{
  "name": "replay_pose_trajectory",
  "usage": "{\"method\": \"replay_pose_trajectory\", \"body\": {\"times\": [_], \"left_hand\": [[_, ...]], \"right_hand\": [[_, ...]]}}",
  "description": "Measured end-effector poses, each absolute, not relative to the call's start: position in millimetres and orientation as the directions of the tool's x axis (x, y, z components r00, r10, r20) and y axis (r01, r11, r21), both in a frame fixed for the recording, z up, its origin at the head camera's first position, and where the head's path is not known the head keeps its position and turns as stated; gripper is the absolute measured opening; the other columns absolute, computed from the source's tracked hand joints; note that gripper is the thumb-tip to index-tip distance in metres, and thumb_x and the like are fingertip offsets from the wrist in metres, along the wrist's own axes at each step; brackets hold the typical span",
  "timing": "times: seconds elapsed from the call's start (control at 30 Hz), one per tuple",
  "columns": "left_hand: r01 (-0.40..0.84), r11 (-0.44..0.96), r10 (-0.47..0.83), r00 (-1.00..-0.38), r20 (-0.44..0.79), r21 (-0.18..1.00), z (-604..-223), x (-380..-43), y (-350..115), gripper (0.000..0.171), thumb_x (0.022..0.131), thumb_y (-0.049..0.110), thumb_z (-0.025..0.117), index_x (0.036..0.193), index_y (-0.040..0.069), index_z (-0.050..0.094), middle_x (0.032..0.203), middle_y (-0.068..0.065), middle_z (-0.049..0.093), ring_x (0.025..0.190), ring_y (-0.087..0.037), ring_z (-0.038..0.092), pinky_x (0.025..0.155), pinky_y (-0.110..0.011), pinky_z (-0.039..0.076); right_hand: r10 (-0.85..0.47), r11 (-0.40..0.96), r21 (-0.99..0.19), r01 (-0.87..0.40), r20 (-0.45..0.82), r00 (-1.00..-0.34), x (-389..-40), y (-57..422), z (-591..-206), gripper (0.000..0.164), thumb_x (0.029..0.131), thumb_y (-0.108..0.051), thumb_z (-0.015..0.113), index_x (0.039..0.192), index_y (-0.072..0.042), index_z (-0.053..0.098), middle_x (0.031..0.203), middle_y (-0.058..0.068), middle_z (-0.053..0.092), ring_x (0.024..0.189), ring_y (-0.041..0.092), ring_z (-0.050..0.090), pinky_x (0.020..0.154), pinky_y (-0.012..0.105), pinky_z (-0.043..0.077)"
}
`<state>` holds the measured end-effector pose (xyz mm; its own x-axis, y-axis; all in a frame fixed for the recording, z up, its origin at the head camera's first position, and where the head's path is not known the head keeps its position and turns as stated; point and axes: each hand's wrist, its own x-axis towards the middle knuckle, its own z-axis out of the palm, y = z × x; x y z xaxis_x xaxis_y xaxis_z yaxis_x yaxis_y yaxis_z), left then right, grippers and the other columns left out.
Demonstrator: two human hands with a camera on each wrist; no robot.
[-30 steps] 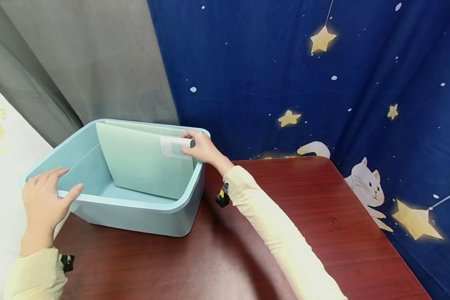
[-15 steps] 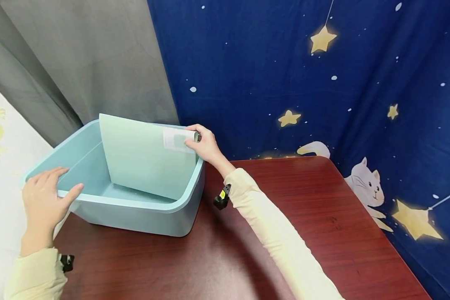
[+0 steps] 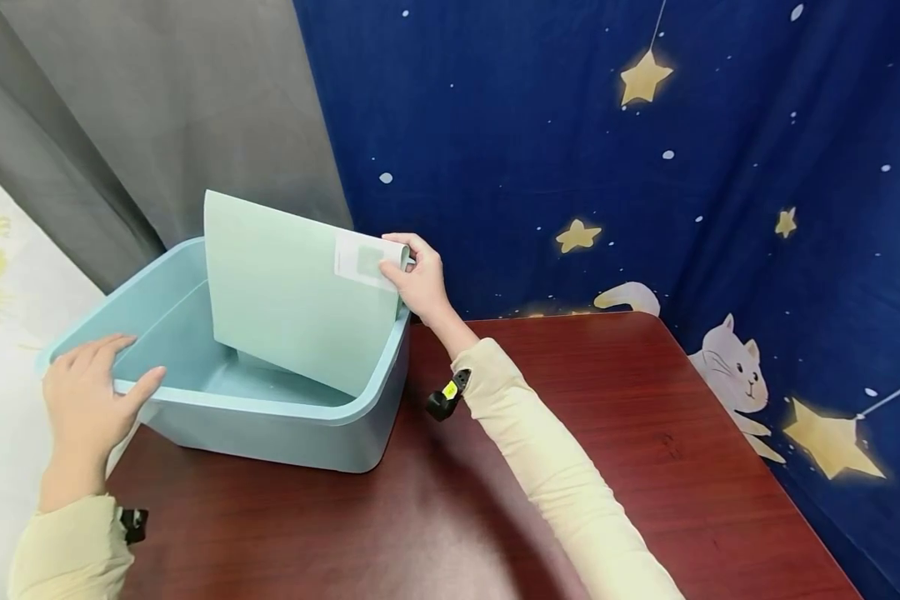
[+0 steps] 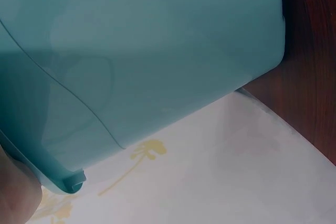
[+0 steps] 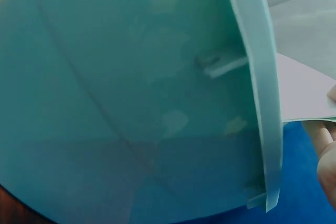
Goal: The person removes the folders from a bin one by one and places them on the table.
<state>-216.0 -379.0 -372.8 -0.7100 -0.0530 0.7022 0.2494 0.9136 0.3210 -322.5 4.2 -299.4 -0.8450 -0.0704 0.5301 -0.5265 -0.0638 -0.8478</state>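
A light blue plastic tub (image 3: 270,437) stands at the table's left. From it rises a pale green folder (image 3: 292,292), tilted, its left corner higher than the rim. A white label (image 3: 350,257) marks its upper right. My right hand (image 3: 426,287) pinches that corner between thumb and fingers; in the right wrist view the folder (image 5: 302,90) shows beyond the tub rim (image 5: 258,66). Over the tub's near left corner rests my left hand (image 3: 86,396), thumb spread from the fingers. The left wrist view catches just part of this hand (image 4: 18,195) by the rim.
The reddish-brown table (image 3: 607,417) extends right of the tub. Behind hang a grey curtain (image 3: 195,108) and a dark blue one (image 3: 495,125) printed with stars and a cat. White patterned cloth (image 3: 15,375) lies along the left side.
My right hand has lifted the folder's corner up and slightly right. The folder now stands higher out of the tub and leans more. My left hand has stayed in place.
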Motion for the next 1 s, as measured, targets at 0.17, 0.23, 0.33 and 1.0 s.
{"method": "replay_pose_trajectory", "body": {"times": [0.17, 0.23, 0.33, 1.0], "left_hand": [[0.261, 0.913, -0.046, -0.7, 0.713, 0.315, -374.5, -217.6, -379.2, 0.062, 0.077, 0.045, 0.057, 0.113, -0.005, 0.057, 0.116, -0.025, 0.055, 0.11, -0.046, 0.042, 0.101, -0.05, 0.022], [0.263, 0.911, -0.047, -0.697, 0.715, 0.316, -374.7, -217.4, -379.4, 0.062, 0.076, 0.046, 0.057, 0.113, -0.004, 0.058, 0.116, -0.025, 0.055, 0.11, -0.045, 0.042, 0.1, -0.05, 0.022], [0.262, 0.911, -0.05, -0.698, 0.715, 0.319, -374.4, -217.0, -379.0, 0.062, 0.076, 0.046, 0.057, 0.113, -0.003, 0.058, 0.118, -0.025, 0.055, 0.111, -0.045, 0.041, 0.1, -0.05, 0.022], [0.24, 0.913, -0.066, -0.711, 0.7, 0.33, -372.8, -213.8, -378.6, 0.062, 0.077, 0.047, 0.056, 0.113, -0.004, 0.057, 0.118, -0.025, 0.054, 0.111, -0.045, 0.04, 0.097, -0.055, 0.022]], "right_hand": [[-0.016, -0.149, -0.834, -0.531, 0.539, -0.842, -326.3, 4.2, -298.5, 0.035, 0.075, 0.01, 0.061, 0.109, 0.01, 0.056, 0.103, 0.024, 0.061, 0.077, 0.013, 0.06, 0.065, 0.022, 0.05], [0.013, -0.205, -0.821, -0.533, 0.542, -0.84, -331.4, 4.5, -300.7, 0.036, 0.075, 0.011, 0.062, 0.11, 0.009, 0.056, 0.103, 0.024, 0.06, 0.075, 0.011, 0.06, 0.064, 0.023, 0.05], [0.064, -0.283, -0.799, -0.53, 0.536, -0.842, -333.4, 7.3, -299.1, 0.036, 0.075, 0.013, 0.06, 0.111, 0.009, 0.056, 0.103, 0.021, 0.061, 0.074, 0.01, 0.061, 0.065, 0.025, 0.052], [0.364, -0.476, -0.594, -0.649, 0.539, -0.76, -321.4, 41.3, -272.9, 0.038, 0.071, 0.02, 0.057, 0.109, 0.012, 0.055, 0.086, 0.003, 0.062, 0.076, 0.013, 0.06, 0.06, 0.023, 0.052]]}}
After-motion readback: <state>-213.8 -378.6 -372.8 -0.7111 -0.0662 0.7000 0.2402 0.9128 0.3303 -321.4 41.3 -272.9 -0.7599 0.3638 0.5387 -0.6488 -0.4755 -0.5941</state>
